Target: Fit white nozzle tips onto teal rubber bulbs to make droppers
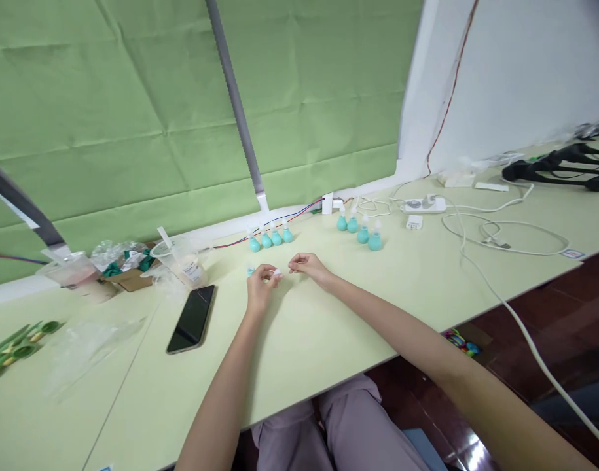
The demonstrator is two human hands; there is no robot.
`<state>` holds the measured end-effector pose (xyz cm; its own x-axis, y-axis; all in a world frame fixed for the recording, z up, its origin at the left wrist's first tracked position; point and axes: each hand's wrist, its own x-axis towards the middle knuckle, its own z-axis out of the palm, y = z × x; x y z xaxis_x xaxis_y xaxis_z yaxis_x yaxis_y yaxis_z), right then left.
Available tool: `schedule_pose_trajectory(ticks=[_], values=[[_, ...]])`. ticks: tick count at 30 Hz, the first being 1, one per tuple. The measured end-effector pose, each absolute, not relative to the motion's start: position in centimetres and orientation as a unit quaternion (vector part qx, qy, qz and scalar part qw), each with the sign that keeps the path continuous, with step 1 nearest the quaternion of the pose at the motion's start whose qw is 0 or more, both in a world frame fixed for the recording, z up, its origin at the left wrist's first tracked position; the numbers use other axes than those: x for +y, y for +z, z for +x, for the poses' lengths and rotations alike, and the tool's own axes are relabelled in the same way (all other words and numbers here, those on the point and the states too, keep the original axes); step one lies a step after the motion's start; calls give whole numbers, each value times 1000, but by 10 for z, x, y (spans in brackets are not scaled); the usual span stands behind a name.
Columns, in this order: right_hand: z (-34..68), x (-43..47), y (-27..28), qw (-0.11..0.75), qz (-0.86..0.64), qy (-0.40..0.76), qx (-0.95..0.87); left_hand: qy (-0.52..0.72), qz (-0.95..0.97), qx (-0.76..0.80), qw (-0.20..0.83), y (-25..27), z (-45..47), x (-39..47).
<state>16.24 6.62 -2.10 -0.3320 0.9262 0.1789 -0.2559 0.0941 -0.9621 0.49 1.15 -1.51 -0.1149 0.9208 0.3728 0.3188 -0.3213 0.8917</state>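
My left hand [260, 286] is over the table, thumb and fingers closed on a small white piece [278, 272], too small to name surely. My right hand [309, 267] faces it a short gap away, fingertips pinched together; whatever may be between them is too small to make out. Just behind my left hand stands a teal bulb-shaped bottle [251, 269], partly hidden by the fingers. Farther back, several like it with whitish tops form a row, among them one teal bottle [276, 237]. Another group, including a teal bottle [375, 241], stands to the right.
A phone [192, 319] lies left of my left forearm. Beyond it are a plastic cup with a straw [184, 265], a second cup [86, 281], a cardboard box [135, 280] and clear plastic film [90, 350]. A power strip [424, 205] and white cables [515, 252] spread at right.
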Motion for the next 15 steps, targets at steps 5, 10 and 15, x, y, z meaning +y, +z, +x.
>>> schedule_pose_trajectory(ticks=[5,10,15], values=[[159,63,-22,487,-332,553,-589,550,553,491,388,-19,14,12],[150,61,-29,504,-306,534,-606,567,522,482,417,-16,15,12],[150,57,-27,517,-323,502,-613,569,524,480,414,-15,15,11]])
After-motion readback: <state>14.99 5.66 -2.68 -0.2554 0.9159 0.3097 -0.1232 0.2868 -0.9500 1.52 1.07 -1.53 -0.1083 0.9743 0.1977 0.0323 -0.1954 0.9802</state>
